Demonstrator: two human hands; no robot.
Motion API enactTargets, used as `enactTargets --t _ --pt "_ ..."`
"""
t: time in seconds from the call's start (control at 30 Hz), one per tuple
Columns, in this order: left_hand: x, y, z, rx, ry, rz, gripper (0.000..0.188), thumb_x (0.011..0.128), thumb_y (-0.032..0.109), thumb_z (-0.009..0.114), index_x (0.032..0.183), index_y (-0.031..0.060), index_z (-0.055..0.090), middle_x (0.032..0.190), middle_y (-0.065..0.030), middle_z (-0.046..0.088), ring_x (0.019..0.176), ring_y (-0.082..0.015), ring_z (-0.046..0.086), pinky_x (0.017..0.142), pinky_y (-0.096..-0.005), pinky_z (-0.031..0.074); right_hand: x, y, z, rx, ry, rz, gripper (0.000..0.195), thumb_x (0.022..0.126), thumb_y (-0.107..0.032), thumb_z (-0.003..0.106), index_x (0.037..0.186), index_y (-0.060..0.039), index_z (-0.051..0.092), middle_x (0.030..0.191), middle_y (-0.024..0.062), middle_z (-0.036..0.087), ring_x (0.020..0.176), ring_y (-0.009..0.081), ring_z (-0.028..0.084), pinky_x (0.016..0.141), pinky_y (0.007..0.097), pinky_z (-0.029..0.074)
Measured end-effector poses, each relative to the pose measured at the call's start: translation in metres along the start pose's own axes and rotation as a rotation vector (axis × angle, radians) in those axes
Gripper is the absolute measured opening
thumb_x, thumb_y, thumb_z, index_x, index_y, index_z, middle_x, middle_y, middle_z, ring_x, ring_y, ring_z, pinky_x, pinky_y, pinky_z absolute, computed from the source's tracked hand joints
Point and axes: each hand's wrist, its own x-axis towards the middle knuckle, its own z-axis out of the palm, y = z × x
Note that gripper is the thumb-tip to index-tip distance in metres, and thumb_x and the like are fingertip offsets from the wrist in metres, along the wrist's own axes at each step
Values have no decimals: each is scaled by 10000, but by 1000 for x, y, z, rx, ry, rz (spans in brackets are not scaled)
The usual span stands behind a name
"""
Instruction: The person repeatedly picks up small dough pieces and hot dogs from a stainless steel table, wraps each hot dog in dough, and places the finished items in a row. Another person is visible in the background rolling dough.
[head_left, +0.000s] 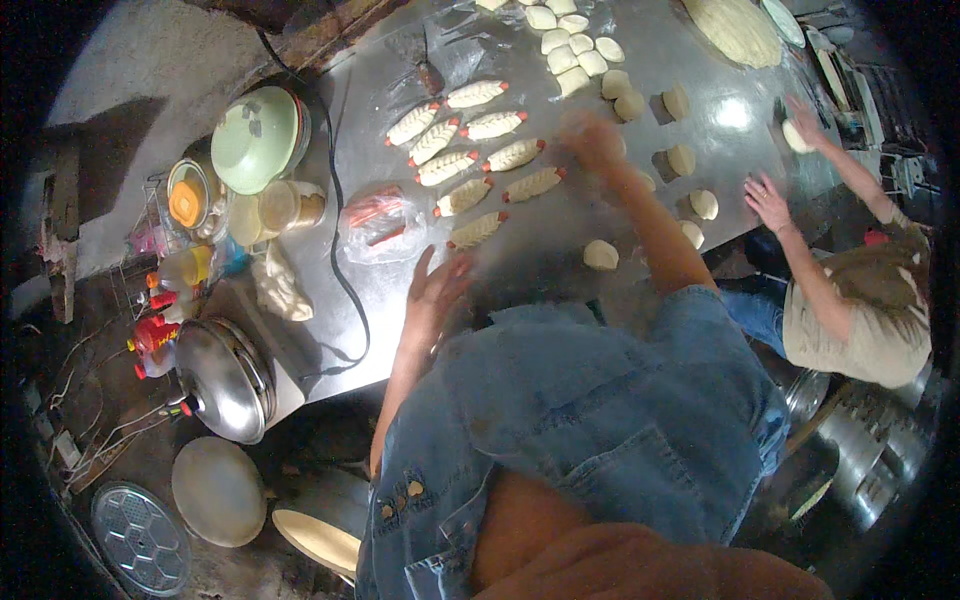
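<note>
My left hand hovers with fingers apart at the near edge of the metal table, just below a braided dough roll with red sausage ends. More such rolls lie in two slanting rows beyond it. My right hand, blurred, reaches over the table at the right of these rolls, close to round dough pieces; whether it holds one cannot be told. A lone dough piece rests near my body. Red sausages lie in a clear plastic bag left of the rolls.
A co-worker's hands are at the right, one on a dough piece. A large dough mass and cut dough pieces lie farther back. A black cable, green basin, jars and metal wok lid stand left.
</note>
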Motion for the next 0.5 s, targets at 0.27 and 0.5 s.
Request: enactTargets --t 0.27,0.5 --pt "-2 0 -4 -147 52 8 652 858 216 540 1368 -11 202 1188 -214 515 1071 -274 528 920 -400 416 30 143 -8 -38 273 399 591 718 -434 686 1061 34 573 969 157 616 850 271 599 753 374 481" --pt "-6 -9 -10 -259 113 63 512 876 88 471 1325 -43 263 1110 -217 551 990 -265 567 855 -354 467 -91 1 -27 1125 -89 309 340 830 -278 637 1116 -103 579 985 45 603 880 147 566 718 313 487"
